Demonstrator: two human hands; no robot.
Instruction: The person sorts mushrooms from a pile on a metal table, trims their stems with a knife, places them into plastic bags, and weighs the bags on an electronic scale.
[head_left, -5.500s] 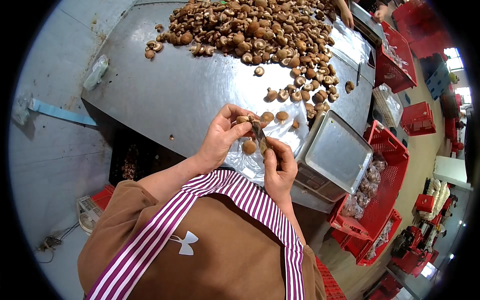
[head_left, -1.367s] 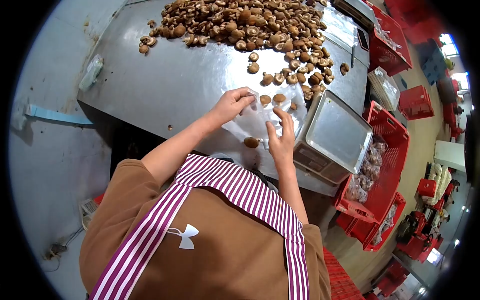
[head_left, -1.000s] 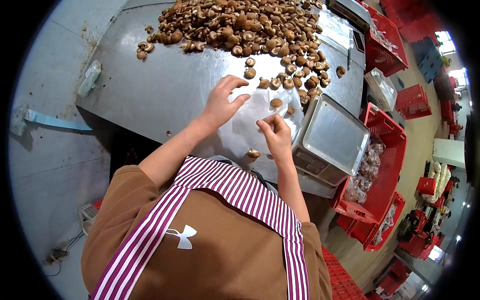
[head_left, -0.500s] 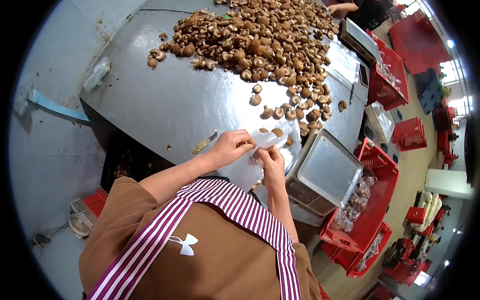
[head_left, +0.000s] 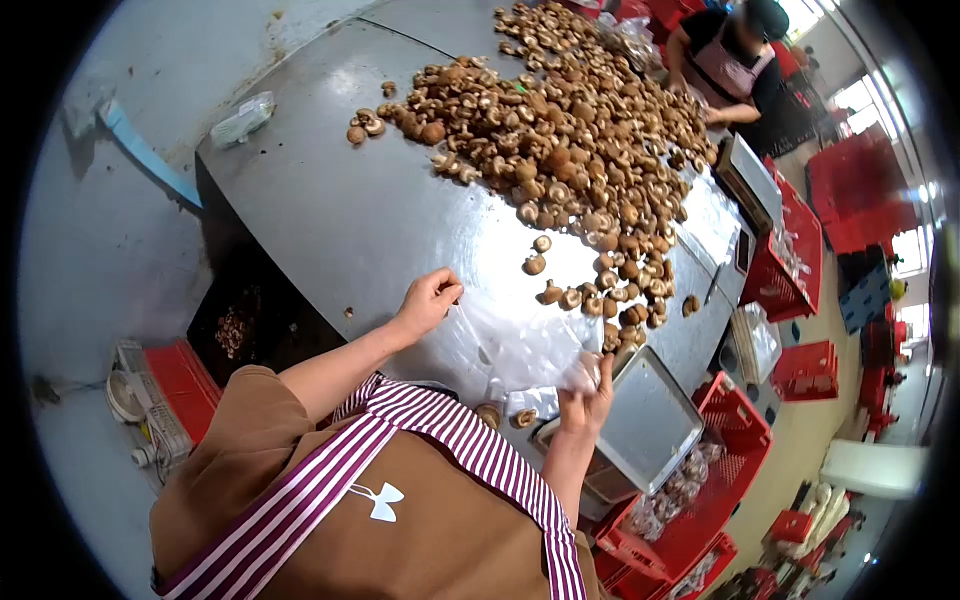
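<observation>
A clear plastic bag (head_left: 525, 350) is spread out low over the near side of the metal table, stretched between my two hands. My left hand (head_left: 428, 303) is closed in a pinch at the bag's left edge. At its right end, my right hand (head_left: 587, 395) grips the bag between thumb and fingers, just left of the scale's metal tray (head_left: 655, 420). Beyond the bag lies a big heap of brown shiitake mushrooms (head_left: 560, 140), with loose ones trailing toward the scale. A single mushroom (head_left: 523, 418) rests close to my body, below the bag.
Red crates (head_left: 735, 440) holding bagged mushrooms stand right of the scale. A second scale (head_left: 750, 185), a pen (head_left: 714, 284) and a phone (head_left: 742, 251) lie along the right edge. Another person (head_left: 725, 65) works at the far end. A crumpled plastic piece (head_left: 243, 118) sits at the left edge.
My hands have moved apart, the left one leftward and the right one down toward the scale, spreading the bag. The view has shifted, bringing the other person into sight.
</observation>
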